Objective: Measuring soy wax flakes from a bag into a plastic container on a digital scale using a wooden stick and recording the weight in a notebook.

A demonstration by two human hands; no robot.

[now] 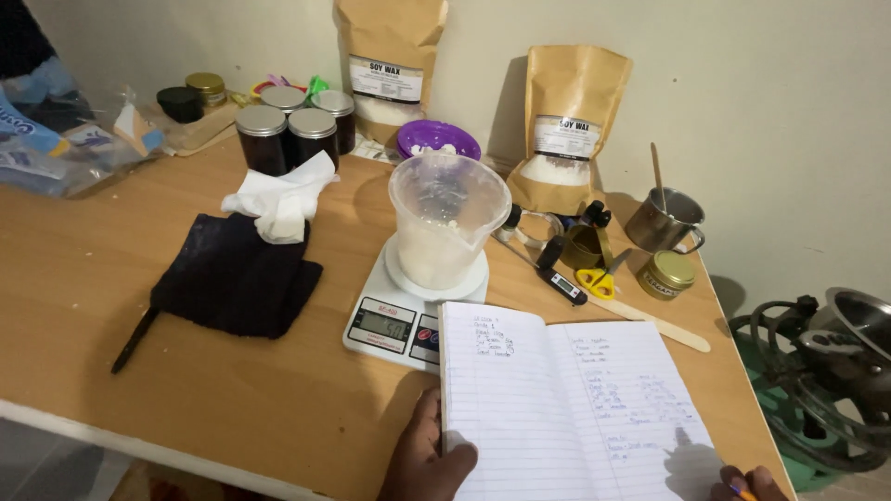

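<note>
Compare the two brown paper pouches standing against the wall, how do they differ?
The left pouch stands farther back, behind the purple bowl, and its top runs out of the picture; the right pouch stands nearer, beside the clear jug on the scale, with its folded top in full view. The right pouch's window looks fuller of white flakes. Both are upright, brown, with a white label.

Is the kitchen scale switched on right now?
On. The kitchen scale has a lit display showing digits, with the plastic jug standing on its platform.
</note>
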